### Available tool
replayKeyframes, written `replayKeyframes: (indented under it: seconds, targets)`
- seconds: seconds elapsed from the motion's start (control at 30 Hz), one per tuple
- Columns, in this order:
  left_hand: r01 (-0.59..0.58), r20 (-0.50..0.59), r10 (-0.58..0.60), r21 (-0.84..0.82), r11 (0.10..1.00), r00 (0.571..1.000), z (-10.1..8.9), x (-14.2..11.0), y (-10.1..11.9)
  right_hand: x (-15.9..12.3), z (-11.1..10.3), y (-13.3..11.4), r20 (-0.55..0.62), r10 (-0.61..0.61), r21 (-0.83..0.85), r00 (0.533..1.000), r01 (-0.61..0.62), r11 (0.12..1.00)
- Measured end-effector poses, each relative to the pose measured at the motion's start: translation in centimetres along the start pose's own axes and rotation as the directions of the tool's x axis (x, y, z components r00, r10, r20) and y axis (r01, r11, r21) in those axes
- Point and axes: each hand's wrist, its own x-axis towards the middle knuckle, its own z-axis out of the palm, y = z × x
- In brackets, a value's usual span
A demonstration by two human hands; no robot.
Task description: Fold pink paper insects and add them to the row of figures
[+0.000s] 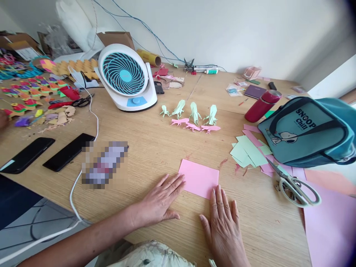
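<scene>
A flat pink sheet of paper (198, 178) lies on the wooden table in front of me. My left hand (164, 198) rests flat, its fingertips on the sheet's left edge. My right hand (225, 222) also lies flat with fingers stretched out, the fingertips at the sheet's lower right corner. Neither hand grips anything. Beyond the sheet stand several folded green paper figures (194, 112), with pink folded paper insects (191, 125) in front of them. To the right is a pile of green paper pieces (247, 152) mixed with pink ones.
Scissors (294, 185) lie at the right, by a teal bag (300, 129) and a red flask (263, 105). A fan (125, 76) stands back left. Two black phones (69, 152) and a white cable (97, 126) lie left. Another person's hand (3, 120) shows at the left edge.
</scene>
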Motion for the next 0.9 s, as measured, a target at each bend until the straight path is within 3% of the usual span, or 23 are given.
replayKeyframes:
  seconds: [0.17, 0.33, 0.57, 0.7, 0.9]
  targets:
    - [0.074, -0.024, -0.073, 0.044, 0.996, 0.997, 0.0, -1.4, -0.3, -0.4, 0.0, 0.0, -0.004, 0.042, -0.015, 0.999, -0.042, 0.999]
    - [0.066, -0.023, -0.066, 0.009, 0.998, 0.998, -0.8, -1.4, -0.6, -1.6, 0.2, 0.8, -0.080, 0.127, -0.021, 0.989, -0.129, 0.991]
    - [0.123, -0.196, -0.132, -0.060, 0.991, 0.972, -3.5, 3.6, -1.1, -2.4, -0.6, 2.9, -0.091, 0.210, 0.009, 0.973, -0.210, 0.978]
    - [0.135, -0.145, -0.145, -0.079, 0.988, 0.979, -4.2, 6.4, -1.1, -2.2, -0.9, 3.2, -0.085, 0.198, 0.030, 0.976, -0.196, 0.980]
    - [0.195, -0.029, -0.197, -0.066, 0.979, 0.980, -5.5, 7.5, -0.7, -2.0, -0.7, 3.4, -0.099, 0.192, 0.057, 0.976, -0.187, 0.981]
